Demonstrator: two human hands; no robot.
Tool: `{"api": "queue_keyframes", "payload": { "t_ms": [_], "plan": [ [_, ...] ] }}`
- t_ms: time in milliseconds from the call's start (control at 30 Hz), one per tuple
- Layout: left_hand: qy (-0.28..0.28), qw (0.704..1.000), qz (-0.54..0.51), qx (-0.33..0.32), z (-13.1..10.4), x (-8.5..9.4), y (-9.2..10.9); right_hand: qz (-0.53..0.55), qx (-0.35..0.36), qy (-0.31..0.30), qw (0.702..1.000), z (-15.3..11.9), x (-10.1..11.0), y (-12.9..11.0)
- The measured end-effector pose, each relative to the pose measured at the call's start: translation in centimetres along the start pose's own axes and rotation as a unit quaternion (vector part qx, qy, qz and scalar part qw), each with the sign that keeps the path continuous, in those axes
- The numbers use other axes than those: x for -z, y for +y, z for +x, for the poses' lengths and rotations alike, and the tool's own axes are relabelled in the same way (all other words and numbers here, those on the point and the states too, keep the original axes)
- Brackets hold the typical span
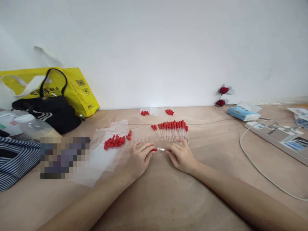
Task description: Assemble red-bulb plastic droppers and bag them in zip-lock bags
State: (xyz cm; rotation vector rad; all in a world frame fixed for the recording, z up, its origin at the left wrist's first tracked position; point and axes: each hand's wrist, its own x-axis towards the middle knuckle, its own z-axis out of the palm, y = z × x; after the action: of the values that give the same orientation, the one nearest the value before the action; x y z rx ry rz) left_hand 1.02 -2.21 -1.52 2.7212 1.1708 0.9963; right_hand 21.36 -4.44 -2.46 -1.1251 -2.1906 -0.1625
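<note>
Red bulb point(154, 149) pinched in left fingers point(146, 149); glass tube point(161, 149) gripped by right fingers point(173, 149)

Readable Markings

Yellow bag point(73, 93): dark Chinese lettering point(45, 91), ending in 糕点, partly covered by a black strap point(66, 82); two square QR codes point(81, 83) at right. Black bag point(57, 117): white stripe mark point(50, 110). Tissue pack point(242, 113): lettering too small to read.

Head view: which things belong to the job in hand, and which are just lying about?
Seem part of the job:
- red bulb in the left hand
- clear tube in the right hand
- bare tubes
- bulb-topped tubes
- loose red bulbs

Seem just lying about:
- yellow bag
- black bag
- bottle
- red flowers
- tissue pack
- power strip
</note>
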Motion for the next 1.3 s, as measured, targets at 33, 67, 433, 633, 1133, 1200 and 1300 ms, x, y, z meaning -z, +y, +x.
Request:
{"api": "queue_keyframes", "payload": {
  "t_ms": [33,67,433,633,1133,1200,1300],
  "plan": [
    [-0.007,1.000,-0.001,0.007,0.1,0.1,0.2,-0.001,0.003,-0.001,1.000,0.0,0.0,0.0],
    [-0.012,1.000,-0.002,0.013,0.1,0.3,0.4,-0.002,0.008,-0.001,1.000,0.0,0.0,0.0],
    [-0.002,1.000,0.001,0.029,0.0,0.6,0.9,0.022,0.053,0.005,0.998,-0.3,-0.2,-0.8],
    [-0.033,0.999,-0.005,-0.006,-0.3,0.7,1.1,0.009,0.092,-0.012,0.996,-0.2,0.1,-0.3],
    [-0.065,0.997,-0.006,-0.046,-0.2,0.6,1.6,-0.016,0.104,0.016,0.994,0.3,-0.4,-0.8],
    [-0.066,0.997,-0.007,-0.038,-0.2,0.6,1.5,-0.011,0.097,0.014,0.995,0.3,-0.5,-0.7],
    [-0.074,0.997,-0.007,-0.029,-0.1,0.6,1.2,-0.014,0.092,-0.002,0.996,0.4,-0.5,-0.4]
  ]
}}
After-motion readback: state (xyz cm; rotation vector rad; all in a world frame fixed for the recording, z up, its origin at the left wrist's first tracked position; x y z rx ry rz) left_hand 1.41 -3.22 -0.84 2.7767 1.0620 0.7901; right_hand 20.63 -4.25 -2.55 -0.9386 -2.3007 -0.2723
